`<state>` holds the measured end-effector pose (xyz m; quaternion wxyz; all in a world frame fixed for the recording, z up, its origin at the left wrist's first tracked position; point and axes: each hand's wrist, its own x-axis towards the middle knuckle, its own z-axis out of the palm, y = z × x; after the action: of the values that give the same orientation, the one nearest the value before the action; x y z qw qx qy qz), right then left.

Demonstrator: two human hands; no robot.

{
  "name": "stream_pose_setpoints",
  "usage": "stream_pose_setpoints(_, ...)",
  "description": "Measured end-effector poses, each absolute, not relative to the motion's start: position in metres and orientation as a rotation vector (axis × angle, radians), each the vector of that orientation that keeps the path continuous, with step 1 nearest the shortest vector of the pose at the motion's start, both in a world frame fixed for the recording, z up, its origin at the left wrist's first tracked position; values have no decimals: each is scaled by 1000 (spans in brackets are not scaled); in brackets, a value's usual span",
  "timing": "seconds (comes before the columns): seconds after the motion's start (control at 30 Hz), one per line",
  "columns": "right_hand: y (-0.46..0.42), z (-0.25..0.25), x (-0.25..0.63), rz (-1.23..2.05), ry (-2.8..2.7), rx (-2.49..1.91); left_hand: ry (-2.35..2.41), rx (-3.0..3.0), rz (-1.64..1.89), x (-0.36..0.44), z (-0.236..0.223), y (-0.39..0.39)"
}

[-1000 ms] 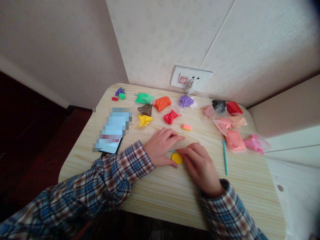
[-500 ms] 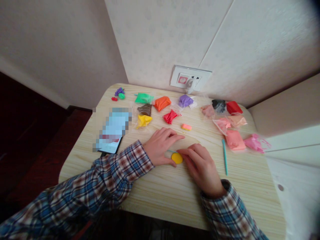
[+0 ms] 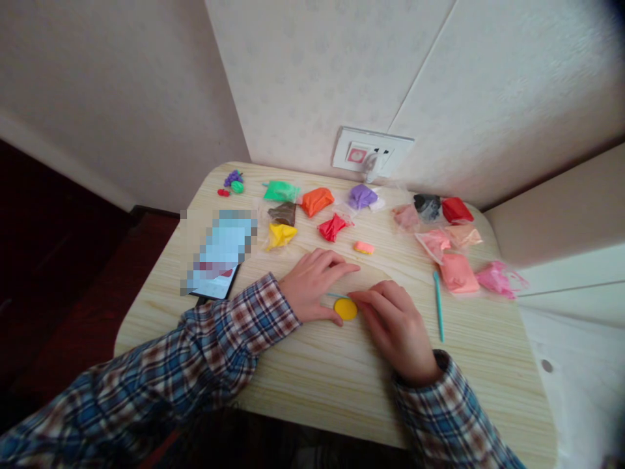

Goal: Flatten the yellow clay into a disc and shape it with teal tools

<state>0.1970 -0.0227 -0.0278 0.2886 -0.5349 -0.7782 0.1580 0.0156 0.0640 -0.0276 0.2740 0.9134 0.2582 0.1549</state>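
A flat, round yellow clay disc lies on the wooden table between my hands. My left hand rests to its left with fingers apart, the thumb at the disc's left edge. Pinched in the fingers of my right hand is a thin light-blue clay tool, its shaft lying along the far edge of the disc. The fingers hide the rest of that tool. Beyond my hands sits a small pink and yellow clay block.
Bags of coloured clay, among them a yellow one and a red one, line the back. A turquoise stick tool lies at right. A phone, partly pixelated, lies left. Small clay fruits stand at the back left corner.
Almost nothing differs. Both hands and the yellow disc keep their places; my right fingers have shifted only very slightly.
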Motion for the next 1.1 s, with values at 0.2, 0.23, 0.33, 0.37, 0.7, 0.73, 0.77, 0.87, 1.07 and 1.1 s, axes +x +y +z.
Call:
stream_pose_setpoints(0.2, -29, -28, 209, 422, -2011, -1497, 707, 2461, 423, 16, -30, 63)
stream_pose_setpoints(0.23, -28, -28, 206, 442, -2025, -1489, 708, 2461, 425, 16, -30, 63)
stream_pose_setpoints(0.33, -22, -27, 196, 478, -2077, -1448, 698, 2467, 423, 16, -30, 63)
stream_pose_setpoints(0.37, -21, -26, 194, 475, -2091, -1435, 691, 2471, 419, 15, -29, 64)
stream_pose_setpoints(0.7, -28, -27, 205, 446, -2042, -1484, 623, 2513, 412, 14, -27, 65)
stream_pose_setpoints(0.73, -26, -27, 202, 461, -2056, -1474, 625, 2516, 408, 15, -27, 64)
stream_pose_setpoints(0.77, -24, -26, 199, 472, -2070, -1461, 625, 2519, 403, 16, -27, 64)
stream_pose_setpoints(0.87, -20, -26, 194, 460, -2104, -1432, 620, 2516, 390, 16, -26, 64)
stream_pose_setpoints(1.07, -27, -27, 206, 388, -2025, -1483, 603, 2497, 410, 13, -26, 66)
stream_pose_setpoints(1.1, -28, -27, 206, 402, -2031, -1486, 615, 2501, 411, 13, -26, 66)
